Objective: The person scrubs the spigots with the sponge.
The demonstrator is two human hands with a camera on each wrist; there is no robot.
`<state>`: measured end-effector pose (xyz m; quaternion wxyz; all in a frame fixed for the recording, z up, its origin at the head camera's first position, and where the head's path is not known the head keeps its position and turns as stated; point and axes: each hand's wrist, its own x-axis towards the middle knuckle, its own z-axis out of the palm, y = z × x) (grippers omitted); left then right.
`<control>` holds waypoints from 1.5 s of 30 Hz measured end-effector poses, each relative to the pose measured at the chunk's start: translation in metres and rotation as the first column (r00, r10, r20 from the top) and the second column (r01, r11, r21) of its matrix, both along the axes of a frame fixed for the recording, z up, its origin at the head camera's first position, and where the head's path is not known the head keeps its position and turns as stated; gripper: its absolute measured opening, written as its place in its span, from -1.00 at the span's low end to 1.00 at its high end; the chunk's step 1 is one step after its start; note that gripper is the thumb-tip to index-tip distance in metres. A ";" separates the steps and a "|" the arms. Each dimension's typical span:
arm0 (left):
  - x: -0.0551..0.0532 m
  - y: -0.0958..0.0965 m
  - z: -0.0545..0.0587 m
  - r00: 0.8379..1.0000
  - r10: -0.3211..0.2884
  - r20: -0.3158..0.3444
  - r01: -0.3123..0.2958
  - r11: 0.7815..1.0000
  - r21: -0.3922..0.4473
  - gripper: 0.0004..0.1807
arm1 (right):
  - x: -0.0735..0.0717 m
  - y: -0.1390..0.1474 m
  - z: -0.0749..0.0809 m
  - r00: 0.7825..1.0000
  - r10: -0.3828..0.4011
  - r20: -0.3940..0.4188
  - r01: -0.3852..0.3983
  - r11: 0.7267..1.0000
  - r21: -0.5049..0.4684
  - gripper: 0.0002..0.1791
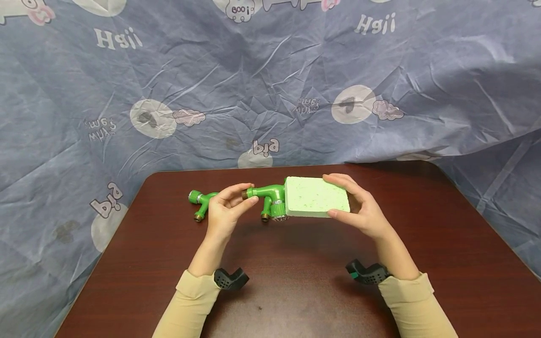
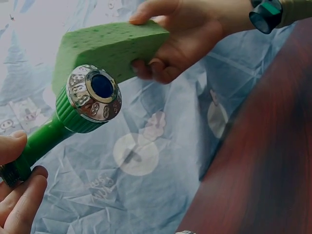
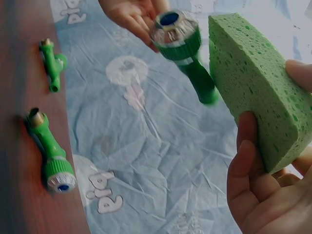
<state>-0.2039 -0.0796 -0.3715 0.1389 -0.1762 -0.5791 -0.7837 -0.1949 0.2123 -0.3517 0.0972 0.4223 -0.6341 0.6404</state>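
Note:
My left hand (image 1: 224,211) pinches a green faucet (image 1: 270,191) by its threaded end, above the table. Its ribbed green handle has a silver cap with a dark blue centre, plain in the left wrist view (image 2: 95,93). My right hand (image 1: 365,211) grips a pale green, pitted sponge (image 1: 317,196) by its right end, thumb on one side and fingers on the other. The sponge's left end is right at the faucet's body and hides part of it. In the right wrist view, the faucet's spout (image 3: 202,87) lies close beside the sponge's face.
Two more green faucets lie on the dark red-brown table (image 1: 270,291): one (image 1: 204,202) behind my left hand, another (image 1: 265,209) partly hidden behind the held faucet. A wrinkled blue printed cloth (image 1: 236,94) hangs behind the table's far edge. Black wrist cameras sit on both wrists.

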 end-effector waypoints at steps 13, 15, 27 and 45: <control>0.005 0.011 -0.004 0.998 -0.062 0.032 0.064 0.996 -0.061 -0.62 | 0.007 -0.018 -0.004 0.999 0.031 0.041 -0.033 0.998 0.049 -0.36; 0.005 0.012 -0.005 0.997 -0.070 0.036 0.072 0.995 -0.066 -0.62 | 0.007 -0.019 -0.004 0.999 0.033 0.040 -0.034 0.999 0.037 -0.37; 0.004 0.009 -0.004 0.998 -0.060 0.011 0.061 0.996 -0.063 -0.63 | 0.007 -0.020 -0.002 1.000 0.025 0.017 -0.026 0.999 0.036 -0.40; 0.000 -0.006 0.005 1.000 0.020 -0.010 -0.020 1.000 -0.009 -0.62 | 0.004 -0.001 0.003 0.999 0.027 -0.029 -0.027 1.000 -0.001 -0.29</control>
